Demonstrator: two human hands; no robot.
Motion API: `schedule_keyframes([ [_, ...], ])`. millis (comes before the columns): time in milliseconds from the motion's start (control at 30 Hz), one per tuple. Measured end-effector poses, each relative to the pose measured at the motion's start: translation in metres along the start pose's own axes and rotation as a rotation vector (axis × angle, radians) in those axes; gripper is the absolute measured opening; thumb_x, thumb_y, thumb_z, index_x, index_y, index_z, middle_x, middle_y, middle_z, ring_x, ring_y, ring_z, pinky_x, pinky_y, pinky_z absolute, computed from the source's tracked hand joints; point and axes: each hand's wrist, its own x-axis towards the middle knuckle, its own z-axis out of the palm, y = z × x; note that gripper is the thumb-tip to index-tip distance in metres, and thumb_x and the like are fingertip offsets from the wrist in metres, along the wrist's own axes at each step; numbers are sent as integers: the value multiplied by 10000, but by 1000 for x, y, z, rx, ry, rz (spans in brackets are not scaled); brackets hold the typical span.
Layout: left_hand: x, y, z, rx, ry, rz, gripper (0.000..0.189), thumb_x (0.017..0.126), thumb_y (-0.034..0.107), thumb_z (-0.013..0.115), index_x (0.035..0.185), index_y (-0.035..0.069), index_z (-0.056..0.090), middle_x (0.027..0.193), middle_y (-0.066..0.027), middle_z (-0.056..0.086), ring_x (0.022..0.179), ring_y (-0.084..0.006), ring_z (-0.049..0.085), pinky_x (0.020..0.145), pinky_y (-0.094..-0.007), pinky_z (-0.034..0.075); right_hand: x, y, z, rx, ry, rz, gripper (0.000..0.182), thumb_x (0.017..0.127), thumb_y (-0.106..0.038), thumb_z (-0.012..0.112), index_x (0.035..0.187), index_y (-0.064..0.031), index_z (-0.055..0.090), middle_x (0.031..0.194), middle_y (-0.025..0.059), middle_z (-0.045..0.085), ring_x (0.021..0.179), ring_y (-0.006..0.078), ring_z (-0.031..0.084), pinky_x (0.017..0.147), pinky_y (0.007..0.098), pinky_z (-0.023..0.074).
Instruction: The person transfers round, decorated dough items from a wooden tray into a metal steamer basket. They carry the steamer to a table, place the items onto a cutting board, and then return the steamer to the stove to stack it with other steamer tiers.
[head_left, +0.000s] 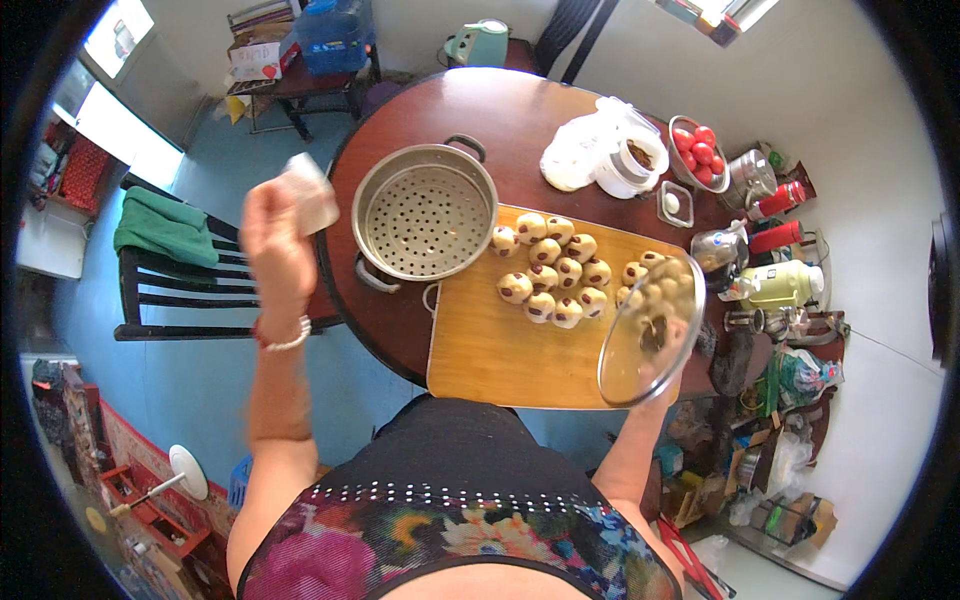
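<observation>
My left hand (277, 240) is raised left of the round table, above a black chair. It grips a folded whitish cloth (313, 193), blurred, perhaps a paper towel. My right hand (667, 356) holds a tilted clear glass lid with a metal rim (621, 356) over the right end of the wooden board (495, 352). Through the glass I see the hand and its dark knob; some dough buns show behind it. Several round dough buns with dark red dates (568, 271) sit mid-board. A metal steamer pot with a perforated bottom (429, 221) stands beside the board, holding no buns.
Farther back on the dark wooden table (457, 97) are a white container with brown contents (641, 156), a plastic bag (574, 154), a bowl of tomatoes (701, 154) and a small clear box with an egg (673, 202). Flasks and a pale green thermos (780, 285) crowd the right side.
</observation>
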Motion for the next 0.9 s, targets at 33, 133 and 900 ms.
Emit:
schedule_keyframes([
  [33,4,-3,19,-88,-46,-30,86,911,88,464,964,48,519,886,-18,523,838,-106,517,793,-259,454,-11,2,-3,21,-23,-16,152,851,-139,511,884,-5,576,729,23,545,642,113,531,598,246,453],
  [133,20,-11,67,-278,-79,-106,55,904,72,479,947,56,509,871,-9,520,791,-84,512,760,-224,451,-15,31,-36,73,-76,32,147,863,-154,497,889,-21,556,743,49,554,632,140,540,575,266,456],
  [900,-50,-183,-59,-355,33,-1144,195,676,-83,475,860,-54,531,793,-117,560,598,-185,506,678,-359,502,-42,44,-7,117,-302,105,117,820,-141,549,775,-33,546,672,16,530,582,116,515,531,250,426],
])
